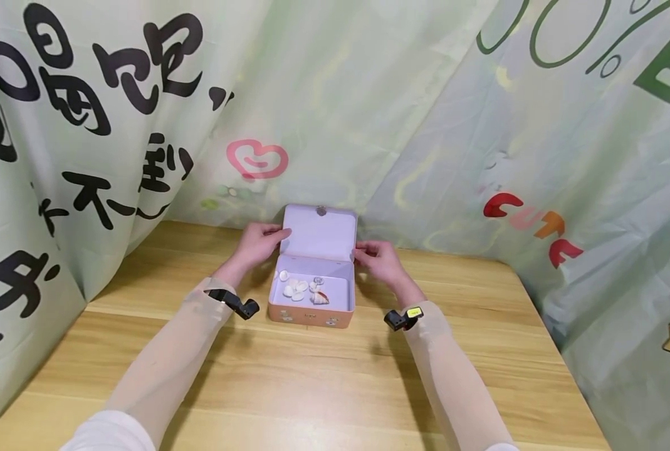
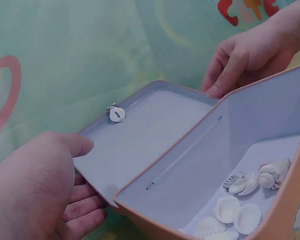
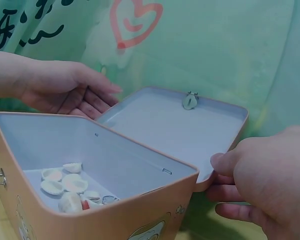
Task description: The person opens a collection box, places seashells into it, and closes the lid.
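Observation:
A small tin box (image 1: 312,317) stands on the table with its lid (image 1: 319,233) swung back. Its inside is pale lilac, its outside orange with printed figures. Several white seashells (image 3: 74,183) and a brown-striped spiral shell (image 1: 319,298) lie inside. My left hand (image 2: 37,185) is at the lid's left edge, thumb reaching over the inner face, loosely bent fingers at the underside. At the opposite edge, my right hand (image 3: 270,180) pinches the lid near the hinge side, thumb on the inner face and fingers underneath. The metal clasp (image 3: 190,101) sits on the lid's far rim.
The wooden table (image 1: 289,388) extends in front of the box and to both sides. A pale printed curtain (image 1: 368,125) hangs close behind the box and along the sides. Black wrist cameras (image 1: 234,303) are strapped to both forearms.

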{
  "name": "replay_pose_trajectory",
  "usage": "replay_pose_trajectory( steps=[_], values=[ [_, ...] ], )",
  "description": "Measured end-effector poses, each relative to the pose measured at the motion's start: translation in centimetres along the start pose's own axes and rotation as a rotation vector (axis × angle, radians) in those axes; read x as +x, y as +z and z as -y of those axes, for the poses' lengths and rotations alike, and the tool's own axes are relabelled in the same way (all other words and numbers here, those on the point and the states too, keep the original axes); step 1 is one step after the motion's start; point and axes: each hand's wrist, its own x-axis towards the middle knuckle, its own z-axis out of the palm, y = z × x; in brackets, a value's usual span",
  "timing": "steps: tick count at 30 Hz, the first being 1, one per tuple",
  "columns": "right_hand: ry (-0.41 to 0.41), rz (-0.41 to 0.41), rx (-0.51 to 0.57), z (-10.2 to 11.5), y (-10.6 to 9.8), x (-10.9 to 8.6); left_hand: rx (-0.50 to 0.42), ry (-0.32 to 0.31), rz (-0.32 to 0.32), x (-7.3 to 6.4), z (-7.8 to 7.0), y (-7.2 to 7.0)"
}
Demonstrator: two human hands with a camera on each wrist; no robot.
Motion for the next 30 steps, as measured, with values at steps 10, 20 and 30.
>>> replay_pose_trajectory(
  steps=[10,20,30],
  values=[
    [-0.046,-0.028,0.011,0.0,-0.2,-0.8,0.002,0.03,-0.012,-1.2,-0.7,-0.3],
    [-0.103,-0.055,-0.008,0.8,-0.6,-1.5,-0.087,0.038,-0.031,-1.8,-1.5,-0.6],
    [-0.149,-0.074,-0.035,1.6,-0.8,-2.2,-0.063,0.059,-0.045,-3.2,-2.5,-1.0]
  ],
)
